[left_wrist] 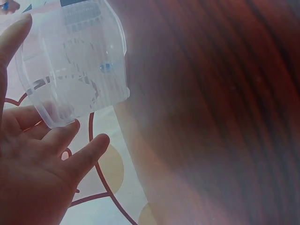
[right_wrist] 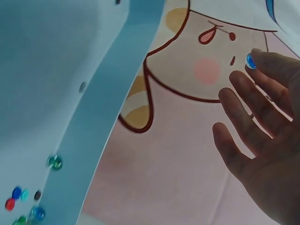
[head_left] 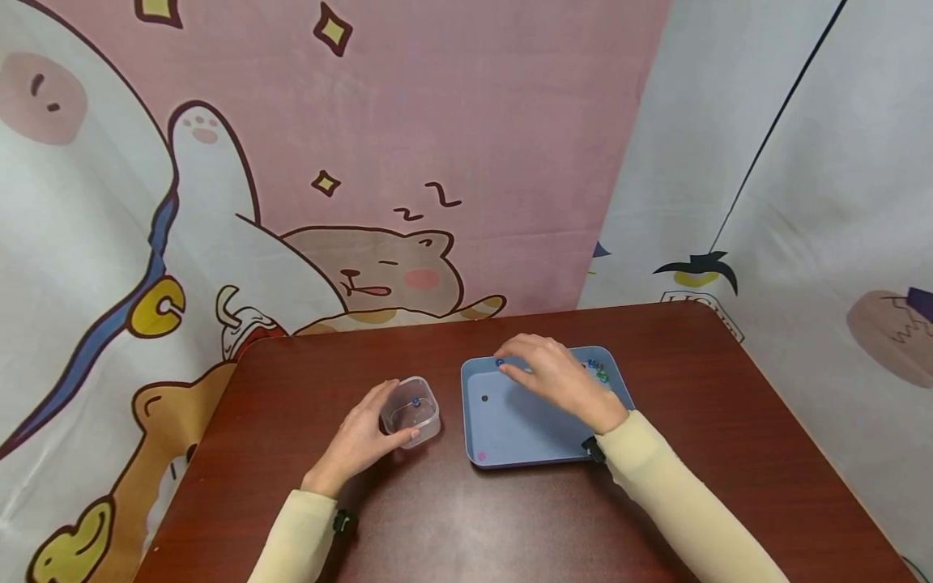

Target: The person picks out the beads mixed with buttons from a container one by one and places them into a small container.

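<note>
My left hand [head_left: 360, 433] grips a small clear plastic box [head_left: 430, 425] on the table, thumb on the near side and fingers on the far side. One blue bead [head_left: 416, 402] lies inside it; in the left wrist view the box looks tilted. My right hand [head_left: 550, 372] is over the blue tray [head_left: 510, 460], pinching a shiny blue bead [right_wrist: 251, 61] between thumb and index finger. The other fingers of that hand are spread. Several green, blue, red and dark beads [right_wrist: 55, 162] lie along the tray's far side.
A dark bead [head_left: 484, 398] sits at the tray's left part, and a pink bead [head_left: 481, 456] at its near left corner. The brown wooden table [head_left: 466, 526] ends at a wall cloth [head_left: 510, 162] printed with cartoon animals.
</note>
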A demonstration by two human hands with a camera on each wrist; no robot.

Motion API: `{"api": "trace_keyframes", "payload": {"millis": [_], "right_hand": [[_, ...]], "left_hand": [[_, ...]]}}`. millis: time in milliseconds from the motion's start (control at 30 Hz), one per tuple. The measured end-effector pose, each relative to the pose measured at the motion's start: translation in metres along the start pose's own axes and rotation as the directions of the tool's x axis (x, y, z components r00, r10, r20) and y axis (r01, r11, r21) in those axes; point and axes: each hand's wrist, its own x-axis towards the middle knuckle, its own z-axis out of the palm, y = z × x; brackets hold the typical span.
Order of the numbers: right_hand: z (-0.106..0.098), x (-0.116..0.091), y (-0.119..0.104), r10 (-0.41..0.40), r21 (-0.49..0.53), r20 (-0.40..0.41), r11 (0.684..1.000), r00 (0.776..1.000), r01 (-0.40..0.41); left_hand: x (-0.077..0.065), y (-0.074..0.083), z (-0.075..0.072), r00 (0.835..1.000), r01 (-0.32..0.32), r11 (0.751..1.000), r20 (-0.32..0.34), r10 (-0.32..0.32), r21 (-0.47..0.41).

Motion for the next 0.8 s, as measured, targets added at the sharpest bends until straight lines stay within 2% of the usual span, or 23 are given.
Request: {"api": "trace_keyframes", "payload": {"millis": [433,800], "right_hand": [[0.014,0.007,-0.036,-0.038,0.095,-0.046,0.995,0.998,0.043],[0.04,0.014,-0.064,-0.095,0.169,-0.101,0.979,0.99,0.111]], "left_hand": [[0.0,-0.003,0.001,1.0,-0.003,1.0,-0.009,0.003,0.003],[0.0,-0.001,0.0,1.0,-0.016,1.0,-0.007,0.016,-0.009]]}}
